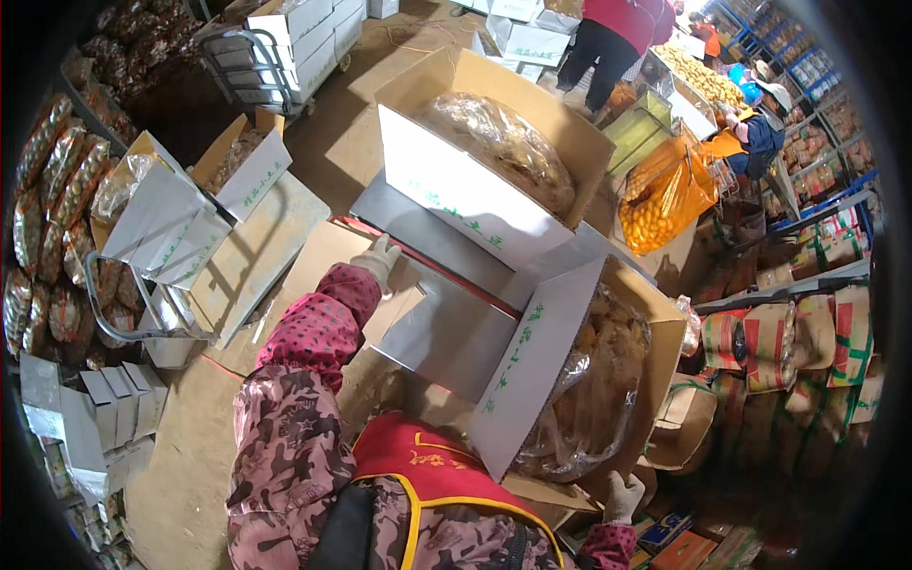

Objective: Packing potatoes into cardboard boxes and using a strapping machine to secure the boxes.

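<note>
My left hand (380, 262), in a pale knit glove, lies over the red strip (456, 280) along a grey metal tabletop (445, 331), above a brown cardboard sheet (324, 253). Its fingertips point away from me; whether they grip is not clear. In front of me a white carton (456, 192) holds a clear plastic bag (506, 139) of potatoes. Another white carton (538, 356) stands tilted at my right, with a clear bag (591, 399) of potatoes inside. My right hand (623, 496), also gloved, grips this carton's near corner.
At the left a flat trolley (274, 235) carries two open cartons. A loaded cart (256, 68) stands behind. An orange mesh bag (666, 196) of potatoes sits at the right, near a person (762, 132). Another person (605, 53) stands farther ahead. Stacked sacks (769, 345) line the right.
</note>
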`<state>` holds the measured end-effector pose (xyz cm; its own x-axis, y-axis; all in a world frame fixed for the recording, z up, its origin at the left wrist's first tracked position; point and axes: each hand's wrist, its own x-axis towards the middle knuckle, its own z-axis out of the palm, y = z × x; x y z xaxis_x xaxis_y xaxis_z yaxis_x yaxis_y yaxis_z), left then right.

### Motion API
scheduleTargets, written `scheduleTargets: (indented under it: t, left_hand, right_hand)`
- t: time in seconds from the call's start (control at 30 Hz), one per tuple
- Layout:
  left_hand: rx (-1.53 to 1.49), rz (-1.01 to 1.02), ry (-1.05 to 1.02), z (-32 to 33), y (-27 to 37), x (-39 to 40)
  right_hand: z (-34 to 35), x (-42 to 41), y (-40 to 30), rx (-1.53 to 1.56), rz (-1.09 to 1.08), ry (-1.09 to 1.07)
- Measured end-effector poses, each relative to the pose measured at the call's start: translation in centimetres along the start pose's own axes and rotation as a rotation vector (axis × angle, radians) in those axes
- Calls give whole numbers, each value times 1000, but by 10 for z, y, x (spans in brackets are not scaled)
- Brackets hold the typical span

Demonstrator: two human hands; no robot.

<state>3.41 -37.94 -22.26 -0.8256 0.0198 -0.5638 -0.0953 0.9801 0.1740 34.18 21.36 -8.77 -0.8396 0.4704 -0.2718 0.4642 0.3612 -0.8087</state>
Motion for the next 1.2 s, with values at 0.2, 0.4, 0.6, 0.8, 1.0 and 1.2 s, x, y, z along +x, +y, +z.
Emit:
scheduleTargets:
  t: [0.2,0.4,0.6,0.8,1.0,1.2]
  left_hand:
    - [-290,223,582,32,-47,-17]
    - [-1326,912,923,-88,55,-198]
    - [-888,1162,672,-50,121,-261]
    - [-1930,866,-53,-26,143,-245]
    - [-1672,857,246,-31,190,-242]
    - [-1021,850,451,-59,227,-281]
  right_hand:
    - [-1,13,-18,-125,-222,116]
    - [49,18,-183,299,-492,-409]
    - [129,43,-243,998,112,-1310]
    - [142,60,-195,466,-297,-841]
    - [134,19,-198,208,-636,-697]
    - [127,-46,-222,-133,-901,-613]
